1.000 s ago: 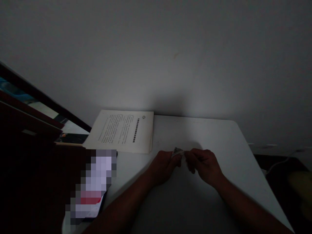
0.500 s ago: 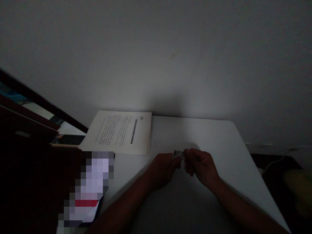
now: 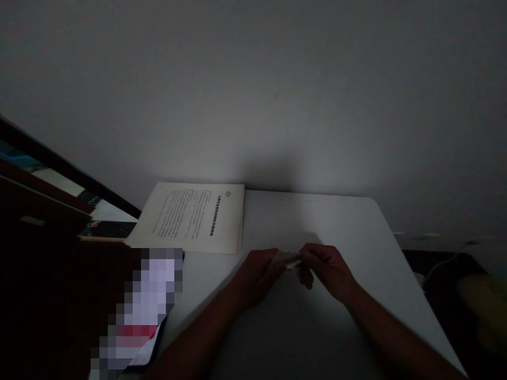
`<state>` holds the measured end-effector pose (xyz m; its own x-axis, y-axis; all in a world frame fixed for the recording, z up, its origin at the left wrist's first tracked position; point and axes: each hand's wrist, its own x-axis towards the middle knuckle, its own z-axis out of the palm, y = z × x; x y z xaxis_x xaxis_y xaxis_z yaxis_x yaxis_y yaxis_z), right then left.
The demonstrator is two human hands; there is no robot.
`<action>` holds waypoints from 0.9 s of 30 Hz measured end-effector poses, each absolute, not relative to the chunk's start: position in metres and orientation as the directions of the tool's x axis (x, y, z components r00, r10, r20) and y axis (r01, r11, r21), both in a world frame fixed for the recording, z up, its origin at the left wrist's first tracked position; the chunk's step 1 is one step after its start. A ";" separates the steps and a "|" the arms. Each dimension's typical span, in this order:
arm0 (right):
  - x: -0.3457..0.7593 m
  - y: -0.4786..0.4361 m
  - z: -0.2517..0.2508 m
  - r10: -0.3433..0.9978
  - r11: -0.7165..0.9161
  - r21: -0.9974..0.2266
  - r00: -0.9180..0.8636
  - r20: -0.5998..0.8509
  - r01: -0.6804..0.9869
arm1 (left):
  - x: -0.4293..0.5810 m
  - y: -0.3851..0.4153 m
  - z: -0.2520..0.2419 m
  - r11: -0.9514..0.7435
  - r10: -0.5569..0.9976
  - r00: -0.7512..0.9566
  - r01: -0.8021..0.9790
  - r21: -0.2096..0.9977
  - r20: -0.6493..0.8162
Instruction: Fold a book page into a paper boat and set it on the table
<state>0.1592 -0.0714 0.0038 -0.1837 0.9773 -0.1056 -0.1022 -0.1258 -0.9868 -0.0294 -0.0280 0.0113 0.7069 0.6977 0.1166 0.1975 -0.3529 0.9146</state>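
A small pale folded piece, perhaps paper, [image 3: 292, 259] is held between both hands above the white table [image 3: 336, 221]. My left hand [image 3: 261, 274] pinches its left side between thumb and fingers. At the right end, my right hand [image 3: 327, 269] grips it with thumb and forefinger, the other fingers curled below. The dim light hides the details of the piece.
Printed sheets [image 3: 194, 216] lie at the table's back left, near the wall [image 3: 277, 95]. A phone with a blurred screen [image 3: 156, 295] is at the left edge. Dark wooden furniture [image 3: 47, 211] stands further left. A yellowish object [image 3: 483, 311] is at the far right.
The pale piece has turned from showing a wider face to a flatter, narrower shape. Both hands have shifted slightly with it, still gripping. The whole view has moved a little.
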 end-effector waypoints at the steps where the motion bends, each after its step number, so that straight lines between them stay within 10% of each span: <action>1: 0.159 -0.072 0.004 0.977 -0.124 -0.987 -0.185 -0.104 -0.098 | -0.030 -0.028 0.012 -0.330 0.707 0.699 0.194 0.924 0.106; 12: 0.156 -0.076 0.009 0.980 0.026 -0.972 -0.199 -0.021 0.232 | -0.029 -0.029 0.010 -0.140 0.888 0.460 0.298 0.944 -0.013; 20: 0.154 -0.075 0.010 0.979 -0.090 -0.991 -0.171 -0.107 0.102 | -0.028 -0.030 0.013 -0.257 0.890 0.453 0.408 0.876 0.050; 27: 0.154 -0.074 0.017 0.928 -0.150 -0.987 -0.351 -0.121 -0.057 | -0.025 -0.032 0.012 -0.035 0.863 0.503 0.141 0.989 -0.041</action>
